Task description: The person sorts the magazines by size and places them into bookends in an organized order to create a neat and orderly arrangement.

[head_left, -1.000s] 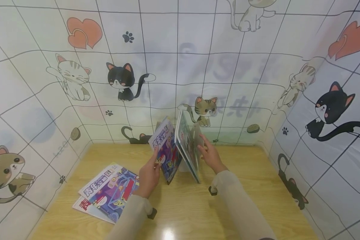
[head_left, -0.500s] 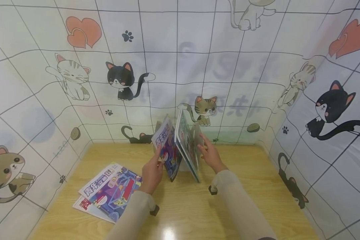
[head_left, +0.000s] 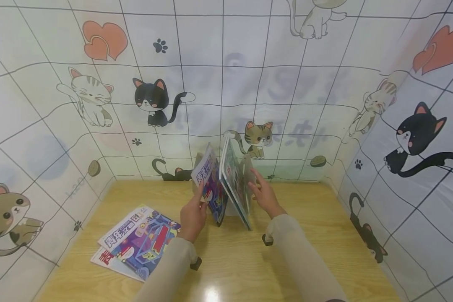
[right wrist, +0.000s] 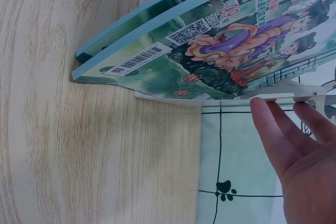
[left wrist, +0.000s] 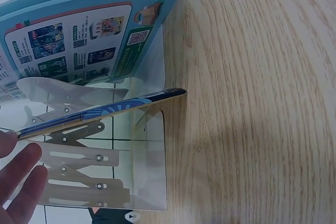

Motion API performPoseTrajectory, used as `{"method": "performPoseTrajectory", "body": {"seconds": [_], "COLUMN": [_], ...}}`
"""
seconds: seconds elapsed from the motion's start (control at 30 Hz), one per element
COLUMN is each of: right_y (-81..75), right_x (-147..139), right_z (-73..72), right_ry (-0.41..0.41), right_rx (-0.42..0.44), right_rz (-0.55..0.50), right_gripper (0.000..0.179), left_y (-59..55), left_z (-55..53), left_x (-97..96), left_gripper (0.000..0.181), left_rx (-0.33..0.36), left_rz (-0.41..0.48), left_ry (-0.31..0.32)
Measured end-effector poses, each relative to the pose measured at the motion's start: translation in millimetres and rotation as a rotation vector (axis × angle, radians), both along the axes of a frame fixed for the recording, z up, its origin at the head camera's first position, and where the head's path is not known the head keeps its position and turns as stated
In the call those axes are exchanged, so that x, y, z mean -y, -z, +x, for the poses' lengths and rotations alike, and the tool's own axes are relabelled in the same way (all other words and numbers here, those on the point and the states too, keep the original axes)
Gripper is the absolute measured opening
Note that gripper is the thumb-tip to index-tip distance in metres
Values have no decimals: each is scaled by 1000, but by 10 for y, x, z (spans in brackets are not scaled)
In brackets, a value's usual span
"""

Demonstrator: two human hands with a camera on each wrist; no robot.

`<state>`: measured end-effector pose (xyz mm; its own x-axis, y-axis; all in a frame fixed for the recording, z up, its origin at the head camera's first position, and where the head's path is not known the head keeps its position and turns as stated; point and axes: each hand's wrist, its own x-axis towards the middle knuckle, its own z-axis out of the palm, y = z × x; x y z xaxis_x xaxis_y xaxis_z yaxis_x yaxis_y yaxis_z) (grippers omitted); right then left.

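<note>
An extendable white metal book stand (left wrist: 149, 182) with crossed slotted bars stands at the back of the table. My left hand (head_left: 193, 214) pinches a purple magazine (head_left: 216, 197) by its outer edge; it leans upright inside the stand. In the left wrist view the magazine (left wrist: 121, 107) shows edge-on, its lower corner near the front of the stand. Two green picture books (head_left: 234, 180) tilt beside it on the right, apart from it at the bottom. My right hand (head_left: 266, 196) rests straight fingertips (right wrist: 260, 104) against the stand's right end plate (head_left: 248, 167).
Two overlapping magazines (head_left: 143, 239) lie flat on the wooden table (head_left: 294, 260) at the left, beside my left forearm. A cat-patterned cloth wall (head_left: 211, 84) rises right behind the stand and along both sides.
My left hand has moved slightly right and away from me, bringing the purple magazine deeper into the stand and more upright. The right hand and green books have stayed put.
</note>
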<state>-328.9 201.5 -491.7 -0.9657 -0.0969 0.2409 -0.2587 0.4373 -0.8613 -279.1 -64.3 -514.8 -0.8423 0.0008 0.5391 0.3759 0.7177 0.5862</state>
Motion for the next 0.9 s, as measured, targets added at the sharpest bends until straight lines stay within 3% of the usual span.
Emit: {"method": "performPoseTrajectory", "body": {"seconds": [0.13,0.4,0.9], "right_y": [-8,-2,-3], "right_x": [9,9,4], "right_z": [7,2,6], "right_ry": [9,7,6], "right_rx": [7,10,-1], "right_rz": [-1,-4,-9], "right_gripper": [56,55,55], "left_y": [0,3,0], "left_z": [-15,-47,-55], "left_x": [-10,-42,-73], "left_gripper": [89,85,83], "left_rx": [-6,-90,-106], "left_rz": [2,-28,-42], "left_ry": [1,-7,-22]}}
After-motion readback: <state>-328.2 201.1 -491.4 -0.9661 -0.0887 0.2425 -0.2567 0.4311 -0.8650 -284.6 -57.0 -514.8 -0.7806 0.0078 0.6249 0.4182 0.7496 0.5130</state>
